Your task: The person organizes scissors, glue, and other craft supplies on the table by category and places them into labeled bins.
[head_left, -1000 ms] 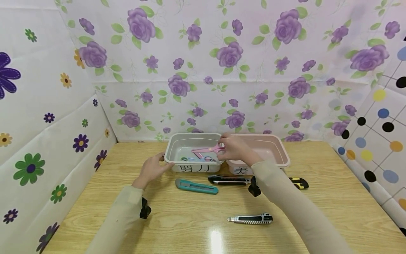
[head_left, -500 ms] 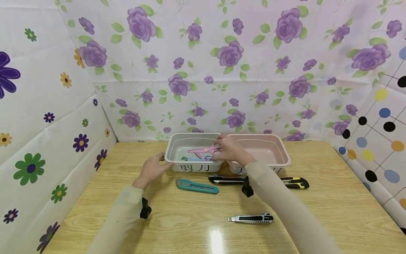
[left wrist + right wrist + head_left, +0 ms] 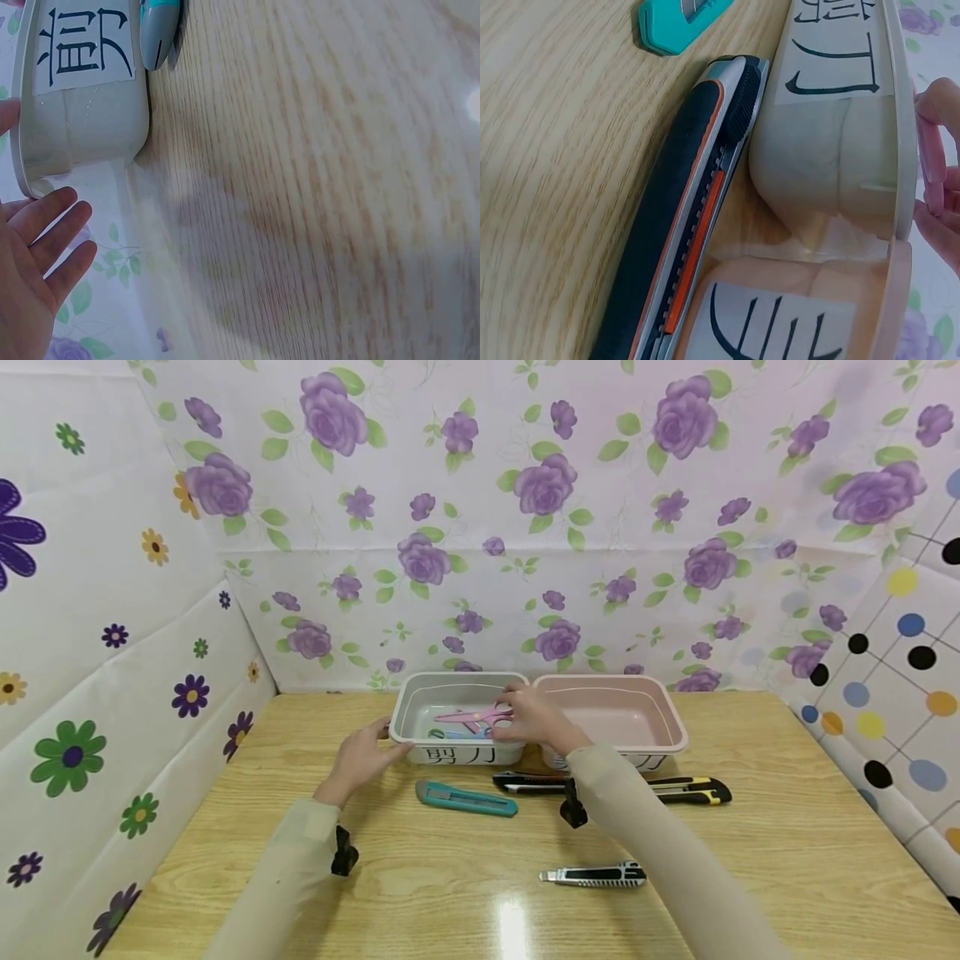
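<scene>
Pink plastic-handled scissors (image 3: 477,717) are over the light-grey rectangular plastic bin (image 3: 426,697), pinched by the right hand (image 3: 531,713); at the bin's left end, the left hand (image 3: 358,762) touches it, grip wide.

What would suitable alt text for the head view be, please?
A person's right hand holds pink scissors at a grey bin with other scissors inside, while the left hand touches its rim. A pink bin stands beside it; four cutters lie on the table in front.
</scene>
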### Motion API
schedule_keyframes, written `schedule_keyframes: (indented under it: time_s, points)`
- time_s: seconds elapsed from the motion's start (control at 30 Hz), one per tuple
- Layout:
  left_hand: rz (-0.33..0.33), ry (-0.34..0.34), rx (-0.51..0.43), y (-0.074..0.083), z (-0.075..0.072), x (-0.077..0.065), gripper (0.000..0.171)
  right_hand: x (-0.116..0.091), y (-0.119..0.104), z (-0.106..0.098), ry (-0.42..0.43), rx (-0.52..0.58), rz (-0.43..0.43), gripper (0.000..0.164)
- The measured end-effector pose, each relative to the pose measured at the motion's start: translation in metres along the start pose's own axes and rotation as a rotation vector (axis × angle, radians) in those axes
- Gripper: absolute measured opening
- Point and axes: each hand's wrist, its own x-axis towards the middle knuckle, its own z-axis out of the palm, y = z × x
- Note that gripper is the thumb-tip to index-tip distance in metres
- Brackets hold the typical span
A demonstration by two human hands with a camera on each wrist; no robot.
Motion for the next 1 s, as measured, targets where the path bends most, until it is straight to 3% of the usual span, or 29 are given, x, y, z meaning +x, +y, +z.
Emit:
schedule_keyframes:
  time_s: [0.33,1.0]
  points:
    - [-0.030,-0.018,0.019,0.001,0.000,0.000,0.069,0.003,-0.001,0.007,0.021,0.011,0.029,0.049]
    - [-0.028,-0.016,0.015,0.000,0.000,0.000,0.065,0.006,-0.004,0.020,0.106,0.043,0.054,0.043]
